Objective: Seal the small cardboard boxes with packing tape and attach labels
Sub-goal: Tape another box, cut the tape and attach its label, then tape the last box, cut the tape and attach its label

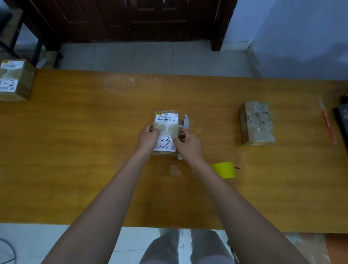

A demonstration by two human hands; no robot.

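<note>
Box (166, 131): small, likely light and stiff; pinched at both sides by left hand (147, 138) and right hand (186, 144), tape (166, 129) pressed across label (166, 117)

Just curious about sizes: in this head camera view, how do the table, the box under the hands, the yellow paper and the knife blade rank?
1. Table
2. Box
3. Yellow paper
4. Knife blade, partly hidden
</note>
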